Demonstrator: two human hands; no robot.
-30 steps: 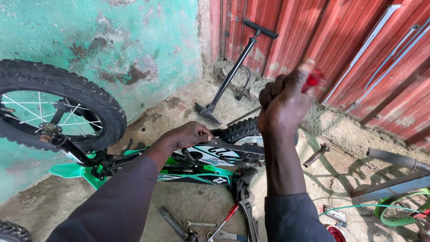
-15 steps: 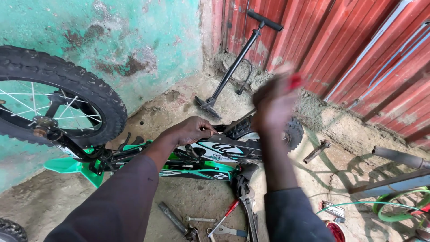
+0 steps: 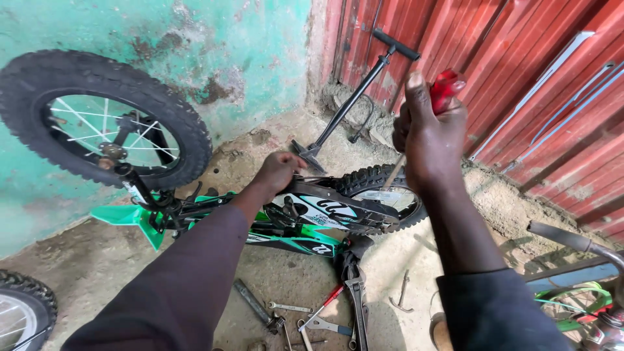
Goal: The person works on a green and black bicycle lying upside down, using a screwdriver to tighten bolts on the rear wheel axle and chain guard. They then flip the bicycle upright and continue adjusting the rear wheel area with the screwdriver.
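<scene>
Dirt floor: left hand [image 3: 278,170] presses the stiff, heavy small bike [image 3: 305,218]; right hand [image 3: 426,140] clamps the red-handled screwdriver [image 3: 442,91].

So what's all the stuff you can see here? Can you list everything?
Small bike: one, green and black, upside down on the ground.
Wheel: one, black tyre, raised at left.
Floor pump: one, black, leaning against the red wall.
Hand tools: several, grey metal, scattered on the ground.
Screwdriver: one, red handle, in the right hand.
Left hand: resting on the bike.
Right hand: raised, gripping the screwdriver.
</scene>
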